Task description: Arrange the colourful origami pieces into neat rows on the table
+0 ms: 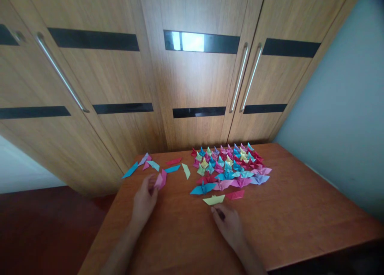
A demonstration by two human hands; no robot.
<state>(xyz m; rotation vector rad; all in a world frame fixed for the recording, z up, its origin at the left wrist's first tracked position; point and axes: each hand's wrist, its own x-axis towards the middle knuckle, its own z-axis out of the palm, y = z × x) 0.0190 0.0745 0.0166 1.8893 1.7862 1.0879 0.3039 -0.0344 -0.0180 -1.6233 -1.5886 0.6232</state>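
Observation:
My left hand (146, 197) pinches a pink folded paper piece (161, 179) above the left part of the table. Farther right, my right hand (229, 223) is closed, its thumb and fingertips at the near edge of a yellow-green folded paper (214, 200). A red-pink folded paper (235, 195) lies just right of that one. Behind them, a blue paper crane (203, 188) stands at the front left of several rows of colourful cranes (229, 163). Loose folded pieces lie behind my left hand, among them a blue strip (130, 170) and a pale green strip (186, 171).
The brown wooden table (180, 235) backs onto a wooden wardrobe (195, 79) with long metal handles. A pale wall (339, 127) rises on the right. Left of the table edge is a dark reddish floor (45, 227).

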